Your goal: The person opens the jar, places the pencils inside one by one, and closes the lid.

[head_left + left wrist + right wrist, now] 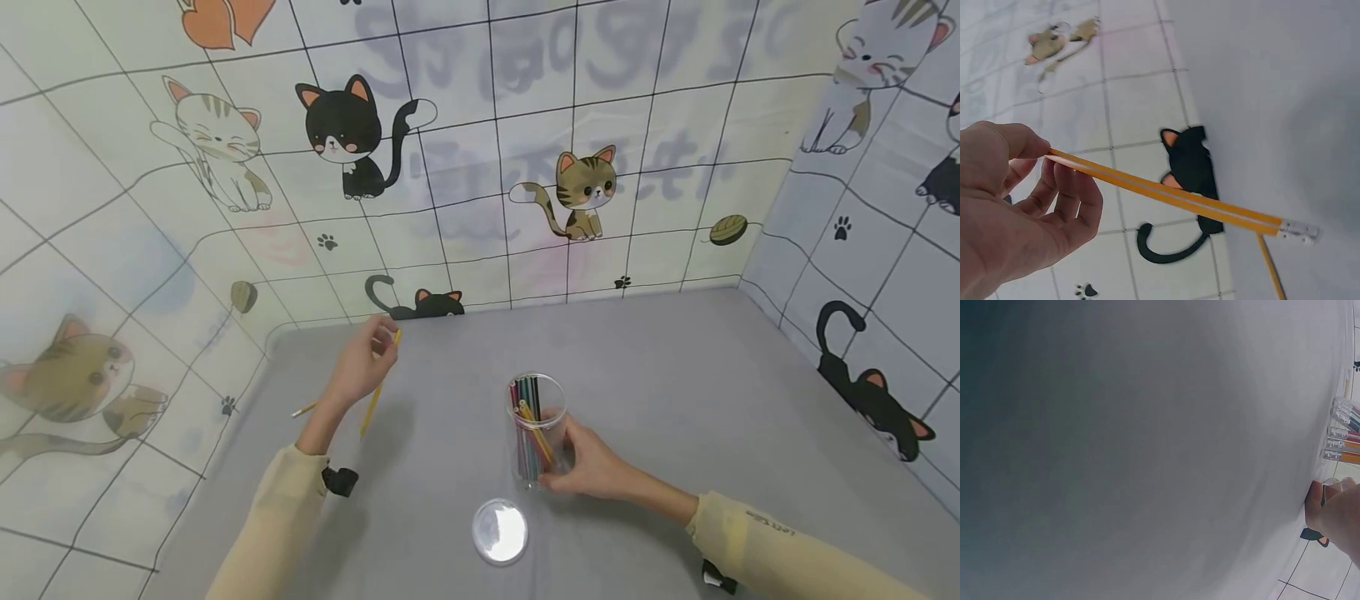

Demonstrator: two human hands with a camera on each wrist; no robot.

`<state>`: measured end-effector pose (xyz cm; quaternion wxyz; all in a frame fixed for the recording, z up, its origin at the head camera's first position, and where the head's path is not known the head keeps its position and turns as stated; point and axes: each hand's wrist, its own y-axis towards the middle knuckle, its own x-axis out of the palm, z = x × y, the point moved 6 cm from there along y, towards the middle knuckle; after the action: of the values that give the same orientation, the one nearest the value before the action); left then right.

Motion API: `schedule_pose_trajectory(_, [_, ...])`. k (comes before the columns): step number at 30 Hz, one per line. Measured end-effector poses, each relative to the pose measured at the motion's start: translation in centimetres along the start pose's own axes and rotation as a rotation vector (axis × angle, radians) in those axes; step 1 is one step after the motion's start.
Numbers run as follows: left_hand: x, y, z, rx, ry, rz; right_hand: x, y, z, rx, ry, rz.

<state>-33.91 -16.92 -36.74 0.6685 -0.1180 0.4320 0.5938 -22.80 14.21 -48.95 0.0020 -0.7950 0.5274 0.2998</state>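
At the far left of the table, my left hand (362, 360) pinches a yellow pencil (1166, 195) near one end between thumb and fingertip. The pencil slants down, its metal band and eraser at the lower end. A second yellow pencil (303, 410) lies on the table, partly hidden behind my left forearm in the head view. My right hand (596, 462) grips a clear jar (555, 395) from its right side. The jar stands upright without a cover and holds several pencils (1343, 444), dark, red and yellow, eraser ends down.
A round clear lid (500, 532) lies on the grey table (660, 358) in front of the jar. Cloth walls (465, 167) printed with cats and a grid close off the back and both sides.
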Motion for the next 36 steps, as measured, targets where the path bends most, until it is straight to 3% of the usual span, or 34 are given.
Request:
schedule_pose_trajectory(13, [-2.3,0.3,7.6,0.174,-0.255,0.096,0.0,0.0,0.0,-0.002,0.005,-0.006])
schedule_pose_trajectory(25, [-3.9,0.1,11.5,0.244,-0.463,0.158,0.1,0.0,0.2,0.016,0.002,-0.016])
schedule_pose_trajectory(36, [-4.9,-0.5,15.6,0.368,-0.619,0.178,0.1,-0.1,0.2,-0.002,-0.001,-0.011])
